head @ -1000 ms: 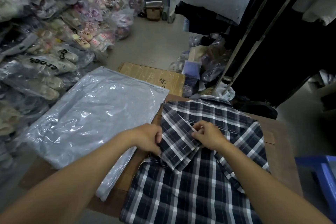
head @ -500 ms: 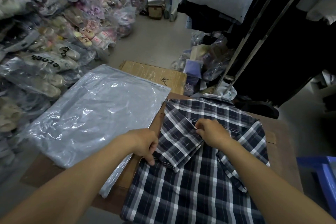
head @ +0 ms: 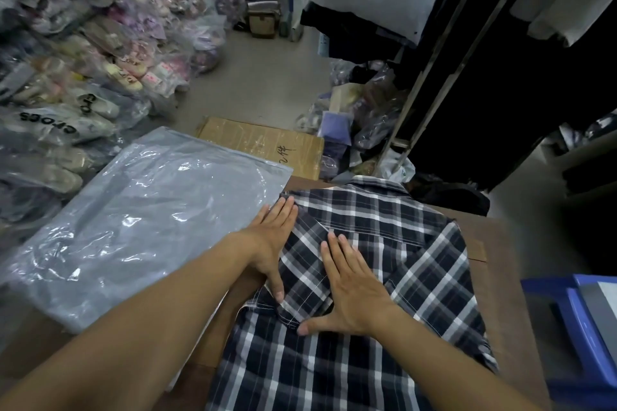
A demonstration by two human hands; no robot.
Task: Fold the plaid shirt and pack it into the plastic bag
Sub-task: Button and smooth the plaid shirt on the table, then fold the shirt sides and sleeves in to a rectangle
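Lying flat at far left on the surface [head: 480, 237]: the plastic bag [head: 143, 220], apparently empty, far edge up against a cardboard box [head: 263, 140], right edge just beside the shirt. Nearer to the left hand [head: 272, 243] than to the right, so probably the one to reach for it when packing comes.

Spread flat, fingers extended, gripping nothing: that left hand, pressing along the left folded edge of the plaid shirt [head: 384, 243], fingertips toward the shoulder end, thumb down on the turned-in sleeve [head: 307, 280].

Also open and flat, palm down, thumb splayed toward the wearer: the right hand [head: 350, 290], resting on the same folded-in sleeve, smoothing rather than holding (no pinch visible).

Running away from the body, collar at the far end, hem off the bottom of view: the shirt's long axis. Left side folded in; right sleeve at far right not yet folded, by the look of it. Likely next: the right-side fold, reachable by the right hand.
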